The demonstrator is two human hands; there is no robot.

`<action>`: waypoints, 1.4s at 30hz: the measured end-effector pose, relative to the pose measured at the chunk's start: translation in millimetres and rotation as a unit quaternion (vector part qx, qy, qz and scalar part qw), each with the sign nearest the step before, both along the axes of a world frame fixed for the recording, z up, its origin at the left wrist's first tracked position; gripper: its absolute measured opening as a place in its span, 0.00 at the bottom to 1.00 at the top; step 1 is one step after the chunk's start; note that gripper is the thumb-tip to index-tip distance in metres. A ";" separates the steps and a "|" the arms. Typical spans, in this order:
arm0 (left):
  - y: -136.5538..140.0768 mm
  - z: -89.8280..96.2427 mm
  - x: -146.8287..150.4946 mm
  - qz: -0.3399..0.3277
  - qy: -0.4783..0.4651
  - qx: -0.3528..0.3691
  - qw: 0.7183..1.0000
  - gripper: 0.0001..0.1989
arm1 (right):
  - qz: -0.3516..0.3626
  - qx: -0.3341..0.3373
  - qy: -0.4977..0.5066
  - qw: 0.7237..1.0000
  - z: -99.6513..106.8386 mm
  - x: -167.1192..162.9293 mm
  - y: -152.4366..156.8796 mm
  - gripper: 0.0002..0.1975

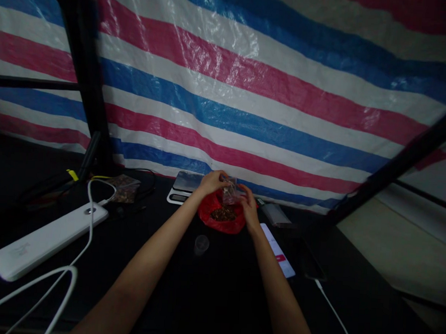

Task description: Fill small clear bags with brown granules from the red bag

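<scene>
Between my two hands is a small clear plastic bag [229, 191] with some bits inside, held over an open red plastic bag [225, 228]. My left hand [213, 181] pinches the clear bag's upper left side. At its right edge, the fingers of my right hand [249, 206] are closed on the plastic. Loose brown dried pieces [223, 214] lie in the red bag. A kitchen scale [184, 185] stands just left of the red bag, partly behind my left wrist. Nearer to me is a small clear plastic cup [201, 244].
A white power bank [51, 237] with a white cable lies at the left, near a filled clear bag [125, 188]. To the right are a lit phone [278, 252], a pack of clear bags [276, 214] and a dark phone [310, 261] on a cable. Striped sheeting [249, 98] hangs behind.
</scene>
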State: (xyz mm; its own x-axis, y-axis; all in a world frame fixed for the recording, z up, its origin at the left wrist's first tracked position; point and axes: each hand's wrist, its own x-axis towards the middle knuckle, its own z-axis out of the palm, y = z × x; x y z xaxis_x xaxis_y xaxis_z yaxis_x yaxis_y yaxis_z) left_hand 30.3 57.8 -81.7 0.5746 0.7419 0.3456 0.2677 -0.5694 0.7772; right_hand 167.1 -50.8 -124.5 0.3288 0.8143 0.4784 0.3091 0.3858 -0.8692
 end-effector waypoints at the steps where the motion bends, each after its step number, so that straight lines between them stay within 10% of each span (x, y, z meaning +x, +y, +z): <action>1: -2.1 0.8 -0.4 0.018 0.028 0.032 0.999 0.15 | 0.000 -0.005 0.005 1.000 -1.7 -0.2 0.3 0.23; 18: -10.9 18.3 -6.8 -0.110 0.100 0.146 0.978 0.09 | -0.027 -0.037 -0.003 0.999 -12.6 4.0 1.6 0.26; 42: -17.4 26.0 -18.4 -0.075 0.171 0.154 0.970 0.08 | -0.065 -0.012 -0.078 0.995 -2.1 14.1 -4.7 0.15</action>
State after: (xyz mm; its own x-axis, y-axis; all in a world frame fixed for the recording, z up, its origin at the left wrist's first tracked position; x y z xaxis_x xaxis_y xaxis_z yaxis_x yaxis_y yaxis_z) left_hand 12.0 40.4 -55.7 0.7886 0.5325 0.3075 0.3755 -0.8130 0.4450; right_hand 181.1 -55.5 -126.6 0.3552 0.7814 0.5131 0.4865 0.3141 -0.8152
